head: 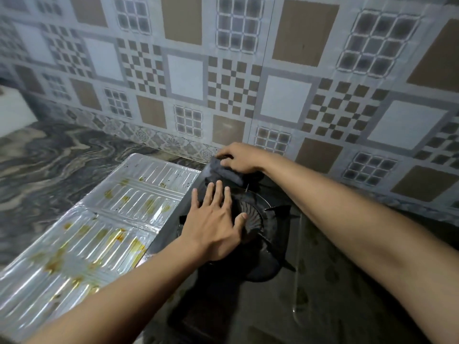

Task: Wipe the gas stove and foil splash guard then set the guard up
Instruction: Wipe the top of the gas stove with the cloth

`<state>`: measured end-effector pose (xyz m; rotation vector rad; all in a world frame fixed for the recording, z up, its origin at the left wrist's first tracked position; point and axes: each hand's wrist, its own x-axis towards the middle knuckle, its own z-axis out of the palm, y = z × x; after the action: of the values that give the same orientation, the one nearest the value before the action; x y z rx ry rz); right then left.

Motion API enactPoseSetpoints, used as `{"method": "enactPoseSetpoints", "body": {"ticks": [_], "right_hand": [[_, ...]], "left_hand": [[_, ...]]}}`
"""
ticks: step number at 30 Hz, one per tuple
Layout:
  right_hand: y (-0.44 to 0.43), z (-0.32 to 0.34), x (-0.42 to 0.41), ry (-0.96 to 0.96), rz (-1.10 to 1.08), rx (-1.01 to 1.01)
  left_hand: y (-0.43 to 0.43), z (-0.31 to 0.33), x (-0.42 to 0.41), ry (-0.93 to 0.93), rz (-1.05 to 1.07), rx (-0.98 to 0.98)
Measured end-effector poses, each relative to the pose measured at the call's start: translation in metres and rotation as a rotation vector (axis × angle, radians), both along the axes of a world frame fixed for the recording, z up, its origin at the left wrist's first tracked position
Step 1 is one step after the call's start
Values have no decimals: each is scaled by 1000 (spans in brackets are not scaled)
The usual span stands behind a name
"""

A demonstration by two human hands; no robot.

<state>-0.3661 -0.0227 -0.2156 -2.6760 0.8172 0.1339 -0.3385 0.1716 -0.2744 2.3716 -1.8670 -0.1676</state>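
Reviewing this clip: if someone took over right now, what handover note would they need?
Left hand: open, flat on the gas stove burner, bracing.
Right hand: closed on a grey cloth at the stove's back left corner.
Foil splash guard: lying flat on the counter left of the stove, yellow-brown stains on it.
Done: none yet.
Left: finish stove, wipe guard, stand it up.

silver foil guard (82, 234) stained amber, grey cloth (223, 171), checkered tiles (233, 88)

I see the foil splash guard (82, 227) lying flat on the countertop (49, 150) — left of the gas stove (285, 281) — tiled wall (223, 70) behind both.
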Motion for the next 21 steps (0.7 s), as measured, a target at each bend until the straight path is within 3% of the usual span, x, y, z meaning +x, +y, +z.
{"method": "enactPoseSetpoints", "body": {"ticks": [4,10,21], "right_hand": [[-13,-22,11,119,112,-8],[-30,-35,-2,97,188,-7],[-60,-21,-44,133,98,138]], "left_hand": [[1,0,-1,-30,-18,1],[1,-1,-2,-62,-32,37],[2,0,-2,-57,-41,58]]}}
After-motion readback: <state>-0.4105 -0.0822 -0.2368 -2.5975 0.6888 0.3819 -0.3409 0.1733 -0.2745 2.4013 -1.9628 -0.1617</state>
